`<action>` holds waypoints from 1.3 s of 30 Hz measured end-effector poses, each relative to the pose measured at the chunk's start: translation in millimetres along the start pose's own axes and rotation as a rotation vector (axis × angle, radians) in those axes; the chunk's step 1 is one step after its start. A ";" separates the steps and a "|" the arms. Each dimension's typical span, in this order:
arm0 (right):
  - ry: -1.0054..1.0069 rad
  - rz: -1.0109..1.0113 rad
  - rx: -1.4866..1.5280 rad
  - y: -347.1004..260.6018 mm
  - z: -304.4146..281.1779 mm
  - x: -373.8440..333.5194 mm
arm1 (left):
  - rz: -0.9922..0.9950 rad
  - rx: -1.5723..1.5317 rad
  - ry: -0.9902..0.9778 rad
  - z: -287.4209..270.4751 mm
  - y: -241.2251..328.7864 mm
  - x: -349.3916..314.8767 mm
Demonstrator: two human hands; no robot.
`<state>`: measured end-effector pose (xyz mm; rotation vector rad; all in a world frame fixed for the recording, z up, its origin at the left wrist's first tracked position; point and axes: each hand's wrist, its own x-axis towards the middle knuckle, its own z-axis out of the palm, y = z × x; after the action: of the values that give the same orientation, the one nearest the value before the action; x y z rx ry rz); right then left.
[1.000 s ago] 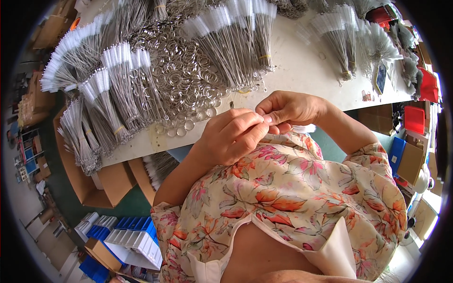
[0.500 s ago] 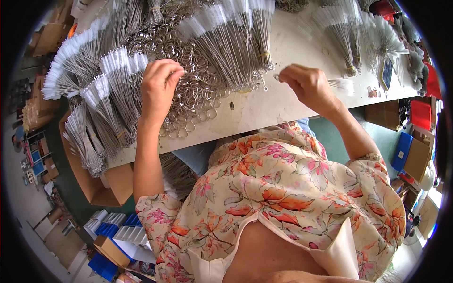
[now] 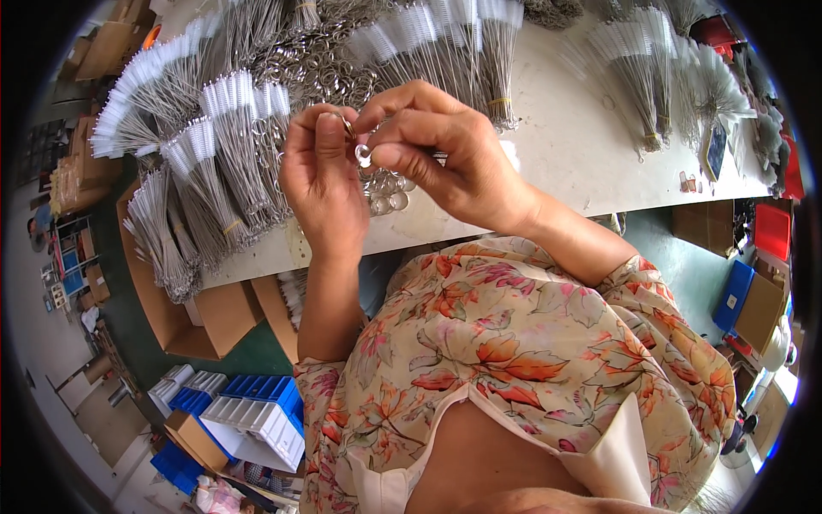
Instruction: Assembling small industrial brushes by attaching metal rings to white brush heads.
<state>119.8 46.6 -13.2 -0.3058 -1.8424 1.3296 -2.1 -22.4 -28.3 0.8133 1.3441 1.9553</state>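
My left hand (image 3: 327,180) pinches a thin metal ring (image 3: 348,127) between thumb and fingers, above the table. Close against it, my right hand (image 3: 458,158) grips a small wire brush by its end. The brush's wire loop (image 3: 363,156) shows at the thumb tip, just below the ring. Most of the brush is hidden behind my right hand; a bit of white bristle (image 3: 512,153) peeks out past the knuckles. Whether loop and ring touch, I cannot tell. Behind my hands lies a heap of loose metal rings (image 3: 321,73), partly covered by them.
Bundles of white-bristled wire brushes (image 3: 231,128) crowd the table's left side, with further brushes (image 3: 428,34) behind my hands and a bundle (image 3: 646,68) at the right. The table's front edge (image 3: 616,208) runs before me. A cardboard box (image 3: 193,321) stands below at the left.
My right hand has moved left with the brush and now meets my left hand. The left hand has shifted slightly right, and a ring now shows in its fingers.
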 end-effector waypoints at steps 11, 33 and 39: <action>0.015 -0.284 -0.282 0.4 4.2 3.3 | 0.264 0.204 -0.232 -14.2 28.4 -7.2; -0.299 -0.234 -0.249 -24.7 11.7 7.9 | 0.181 0.268 -0.443 -51.7 62.4 -4.4; -0.258 -0.218 -0.249 -22.3 18.2 5.4 | 0.147 0.283 -0.437 -57.2 61.8 -8.2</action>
<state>108.8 28.5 7.1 -0.0597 -2.1937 1.0292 -50.4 -78.7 12.4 1.4177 1.3310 1.5787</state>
